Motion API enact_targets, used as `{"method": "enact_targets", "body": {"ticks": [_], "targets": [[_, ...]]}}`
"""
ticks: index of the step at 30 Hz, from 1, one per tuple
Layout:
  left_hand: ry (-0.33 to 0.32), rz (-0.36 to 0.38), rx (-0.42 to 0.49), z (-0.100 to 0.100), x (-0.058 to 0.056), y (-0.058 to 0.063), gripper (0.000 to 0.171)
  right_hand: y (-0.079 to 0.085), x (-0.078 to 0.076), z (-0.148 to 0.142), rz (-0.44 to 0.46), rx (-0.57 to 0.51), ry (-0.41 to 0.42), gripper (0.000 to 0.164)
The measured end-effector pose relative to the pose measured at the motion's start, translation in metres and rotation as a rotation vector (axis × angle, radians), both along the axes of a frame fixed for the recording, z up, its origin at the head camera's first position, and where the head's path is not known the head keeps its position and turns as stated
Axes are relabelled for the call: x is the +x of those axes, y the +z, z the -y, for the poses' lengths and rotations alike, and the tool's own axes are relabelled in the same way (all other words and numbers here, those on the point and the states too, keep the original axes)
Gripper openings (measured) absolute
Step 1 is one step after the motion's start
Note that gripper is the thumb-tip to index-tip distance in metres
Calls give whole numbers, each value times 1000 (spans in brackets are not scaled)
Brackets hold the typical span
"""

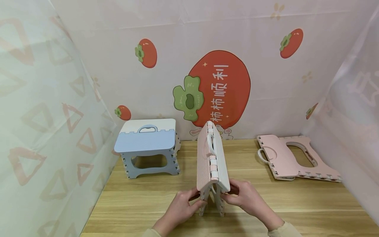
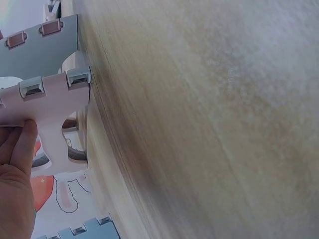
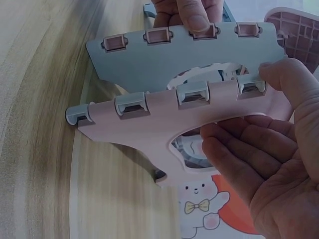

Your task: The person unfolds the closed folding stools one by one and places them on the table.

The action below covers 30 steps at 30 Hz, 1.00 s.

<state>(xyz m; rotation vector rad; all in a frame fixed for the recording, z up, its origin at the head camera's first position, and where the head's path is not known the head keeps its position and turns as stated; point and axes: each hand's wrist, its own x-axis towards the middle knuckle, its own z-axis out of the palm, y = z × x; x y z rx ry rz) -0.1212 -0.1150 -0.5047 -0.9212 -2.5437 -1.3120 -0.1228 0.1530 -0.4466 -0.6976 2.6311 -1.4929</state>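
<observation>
A pink and white folding stool (image 1: pixel 204 161) stands half folded at the middle of the table, its top bent into a steep ridge with a white carrying handle (image 1: pixel 211 144). At its near end my left hand (image 1: pixel 184 205) pinches the left leg panel. My right hand (image 1: pixel 247 197) holds the right one. In the right wrist view, the right thumb (image 3: pixel 286 74) lies along the hinged edge of the pink leg panel (image 3: pixel 149 117), with the fingers at its cut-out. Opposite, the left thumb (image 3: pixel 194 17) presses the pale leg panel (image 3: pixel 134 64).
To the left, a blue and white folding stool (image 1: pixel 145 141) stands unfolded. On the right a pink stool (image 1: pixel 281 156) lies flat, a leg panel spread out, near the side curtain (image 1: pixel 352 131). A persimmon-printed backdrop (image 1: pixel 165 98) closes off the wooden table's (image 1: pixel 133 210) far edge.
</observation>
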Motion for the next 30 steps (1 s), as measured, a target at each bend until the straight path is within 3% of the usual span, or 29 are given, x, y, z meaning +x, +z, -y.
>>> {"method": "enact_targets", "body": {"ticks": [30], "targets": [[-39,-40,71,1,0,-2,39,2,2,-9,18,-22,15,28]]}}
